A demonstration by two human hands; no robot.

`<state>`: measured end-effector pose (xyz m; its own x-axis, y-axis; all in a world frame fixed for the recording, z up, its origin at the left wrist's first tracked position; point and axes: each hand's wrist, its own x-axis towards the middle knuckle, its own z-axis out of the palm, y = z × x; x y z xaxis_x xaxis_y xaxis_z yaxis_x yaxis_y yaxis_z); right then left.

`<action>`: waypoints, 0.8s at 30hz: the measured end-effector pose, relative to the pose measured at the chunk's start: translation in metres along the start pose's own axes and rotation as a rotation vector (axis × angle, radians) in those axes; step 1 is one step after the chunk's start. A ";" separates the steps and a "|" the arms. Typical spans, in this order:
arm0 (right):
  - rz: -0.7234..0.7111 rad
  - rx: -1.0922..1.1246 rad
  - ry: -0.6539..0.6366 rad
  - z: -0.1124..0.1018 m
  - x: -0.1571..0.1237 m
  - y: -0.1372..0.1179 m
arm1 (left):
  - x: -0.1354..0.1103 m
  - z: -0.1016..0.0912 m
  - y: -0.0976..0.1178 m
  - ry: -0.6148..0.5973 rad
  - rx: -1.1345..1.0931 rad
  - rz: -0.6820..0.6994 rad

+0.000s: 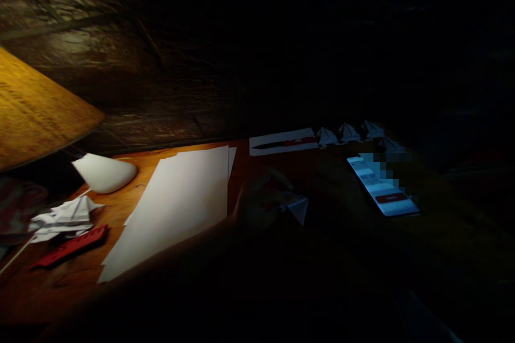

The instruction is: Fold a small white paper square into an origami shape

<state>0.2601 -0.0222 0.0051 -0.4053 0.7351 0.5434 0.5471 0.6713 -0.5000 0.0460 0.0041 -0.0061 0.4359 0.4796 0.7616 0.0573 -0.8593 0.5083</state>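
The scene is very dark. My left hand [260, 198] shows only dimly at the middle of the wooden table [132, 163], its forearm coming in from the lower left. Its fingers look curled around a small folded white paper [298, 208], whose pointed corner sticks out to the right. The hand lies just right of a stack of white sheets [181, 198]. My right hand does not appear; the right side of the picture is black.
A yellow lampshade [36, 112] hangs at the left above a white rounded object [105, 172]. Crumpled folded paper [64, 214] and a red ruler [72, 245] lie near the left. At the back are a red-handled cutter on a sheet [281, 142], several folded paper figures [350, 133] and a lit phone [382, 185].
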 end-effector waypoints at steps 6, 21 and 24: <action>0.012 0.058 0.063 -0.007 0.000 -0.002 | 0.005 -0.004 -0.002 0.026 -0.032 -0.033; 0.573 0.451 -0.097 0.003 0.003 0.009 | 0.005 -0.008 -0.018 -0.184 -0.174 -0.647; 0.607 0.434 -0.111 0.004 0.006 0.006 | 0.005 -0.006 -0.019 -0.186 -0.226 -0.695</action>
<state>0.2576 -0.0133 0.0025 -0.2084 0.9776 0.0277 0.3697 0.1050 -0.9232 0.0416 0.0242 -0.0091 0.5121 0.8428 0.1656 0.1977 -0.3033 0.9322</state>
